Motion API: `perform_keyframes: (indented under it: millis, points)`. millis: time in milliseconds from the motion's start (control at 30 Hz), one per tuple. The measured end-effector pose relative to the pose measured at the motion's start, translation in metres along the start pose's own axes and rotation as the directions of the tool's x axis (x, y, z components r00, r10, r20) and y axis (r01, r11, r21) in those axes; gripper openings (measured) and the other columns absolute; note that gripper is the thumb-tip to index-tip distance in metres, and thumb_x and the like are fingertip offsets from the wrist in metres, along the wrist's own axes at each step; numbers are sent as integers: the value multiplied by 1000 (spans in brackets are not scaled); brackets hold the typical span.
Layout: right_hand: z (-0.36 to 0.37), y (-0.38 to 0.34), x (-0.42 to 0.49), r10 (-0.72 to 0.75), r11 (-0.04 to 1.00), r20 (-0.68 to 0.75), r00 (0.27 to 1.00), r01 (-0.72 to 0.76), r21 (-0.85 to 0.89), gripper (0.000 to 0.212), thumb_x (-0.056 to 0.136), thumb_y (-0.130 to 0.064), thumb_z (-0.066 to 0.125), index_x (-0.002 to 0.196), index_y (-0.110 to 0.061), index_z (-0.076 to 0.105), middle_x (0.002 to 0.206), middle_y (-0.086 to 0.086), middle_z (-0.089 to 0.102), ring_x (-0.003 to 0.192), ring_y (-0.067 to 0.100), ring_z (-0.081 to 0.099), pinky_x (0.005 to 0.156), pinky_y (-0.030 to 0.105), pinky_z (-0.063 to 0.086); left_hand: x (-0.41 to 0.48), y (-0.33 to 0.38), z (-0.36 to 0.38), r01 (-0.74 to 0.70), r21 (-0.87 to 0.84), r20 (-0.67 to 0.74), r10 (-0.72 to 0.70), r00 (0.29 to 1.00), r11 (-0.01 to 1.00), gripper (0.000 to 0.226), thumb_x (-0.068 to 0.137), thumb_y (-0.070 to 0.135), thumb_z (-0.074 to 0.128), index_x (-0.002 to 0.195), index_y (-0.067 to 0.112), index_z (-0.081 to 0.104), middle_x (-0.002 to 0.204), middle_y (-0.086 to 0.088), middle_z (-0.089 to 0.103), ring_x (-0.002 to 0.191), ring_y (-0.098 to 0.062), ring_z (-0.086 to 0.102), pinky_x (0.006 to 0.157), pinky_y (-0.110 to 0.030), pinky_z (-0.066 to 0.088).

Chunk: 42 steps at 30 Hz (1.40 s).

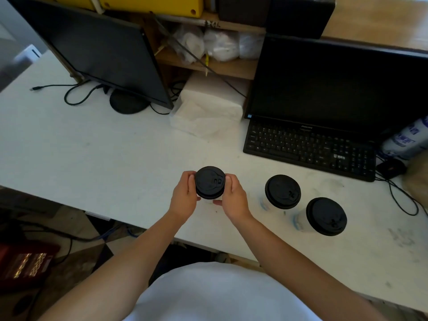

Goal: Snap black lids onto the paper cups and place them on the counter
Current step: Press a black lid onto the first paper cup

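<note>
A white paper cup with a black lid (210, 182) on top is held between both hands above the white counter (104, 163). My left hand (184, 196) grips the cup and lid rim from the left, my right hand (232, 196) from the right, fingers curled round it. Only a sliver of the cup's white wall shows below the lid. To the right, two more lidded cups stand on the counter: one (282, 191) nearer the middle, another (326, 216) further right and closer to me.
A black keyboard (308, 149) and monitor (335, 84) sit at the back right, a second monitor (102, 54) at the back left. A stack of white napkins (208, 110) lies between them. Cables (78, 93) trail on the left; a mouse (391, 167) sits at the right.
</note>
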State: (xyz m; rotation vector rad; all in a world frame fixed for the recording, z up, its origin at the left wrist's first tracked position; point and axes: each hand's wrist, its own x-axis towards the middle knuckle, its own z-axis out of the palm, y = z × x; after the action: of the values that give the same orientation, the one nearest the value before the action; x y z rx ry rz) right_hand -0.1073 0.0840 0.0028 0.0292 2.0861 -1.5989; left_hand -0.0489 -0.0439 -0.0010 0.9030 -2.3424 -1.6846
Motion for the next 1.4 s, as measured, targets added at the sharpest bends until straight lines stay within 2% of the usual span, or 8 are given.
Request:
perform_keyframes:
  millis: [133, 233, 333, 533, 633, 800, 933, 1400]
  points:
    - [4, 2, -1, -96, 990, -41, 995, 91, -106, 29, 110, -30, 28, 113, -16, 53, 109, 6, 62, 97, 25, 64, 75, 43, 63, 1, -2, -4, -111, 119, 14, 110, 994, 987, 30, 110, 21, 28, 126, 15, 53, 111, 3, 64, 99, -15, 63, 84, -26, 56]
    - [5, 1, 1, -6, 999, -90, 996, 2, -43, 31, 110, -31, 33, 111, -12, 56, 104, 4, 61, 88, 19, 62, 76, 47, 63, 2, -2, -3, -149, 114, 23, 148, 989, 982, 32, 109, 15, 31, 134, 15, 52, 118, 5, 63, 107, -14, 60, 86, -13, 46]
    - [4, 3, 3, 218, 939, -26, 976, -202, 278, 26, 107, -30, 40, 114, -13, 59, 115, 2, 59, 106, 20, 60, 83, 45, 63, 3, -3, 3, -68, -44, -8, 68, 998, 997, 33, 108, 15, 34, 129, 27, 56, 122, 4, 66, 113, -17, 62, 95, -34, 55]
    - [0, 10, -7, 212, 868, 19, 977, -197, 457, 29, 106, -19, 47, 127, -10, 64, 129, 5, 65, 122, 19, 60, 98, 34, 54, -12, 3, 12, 120, -258, -110, -152, 982, 959, 23, 106, 16, 38, 118, 26, 55, 118, -6, 64, 112, -27, 63, 80, -42, 61]
    - [-1, 7, -7, 202, 888, 33, 979, -197, 416, 30, 107, -22, 45, 128, -13, 65, 128, 3, 66, 122, 17, 59, 95, 30, 53, -13, 3, 11, 166, -265, -142, -208, 968, 950, 13, 106, 24, 42, 111, 18, 52, 117, -7, 59, 110, -29, 62, 80, -44, 61]
    - [-3, 3, -7, 225, 918, 74, 971, -237, 317, 23, 107, -35, 43, 116, -29, 63, 110, -12, 64, 110, 14, 59, 82, 31, 56, -10, 2, 6, 257, -258, -77, -285, 955, 931, 28, 107, 40, 39, 100, 15, 50, 110, -7, 61, 107, -31, 65, 71, -39, 61]
    - [-4, 4, -4, 213, 949, 48, 976, -218, 226, 26, 107, -40, 41, 116, -31, 63, 116, -8, 65, 113, 19, 61, 93, 43, 58, -13, 1, 7, 295, -275, -32, -315, 948, 915, 36, 106, 46, 38, 105, 12, 51, 112, -9, 63, 101, -30, 65, 71, -38, 59]
    - [-7, 1, -3, 125, 991, 45, 991, -127, 36, 35, 108, -37, 33, 127, -26, 60, 127, 0, 61, 116, 23, 59, 87, 44, 61, -10, -6, 2, 211, -138, -30, -217, 976, 968, 32, 106, 43, 37, 108, 13, 49, 106, -7, 61, 83, -20, 62, 68, -36, 56]
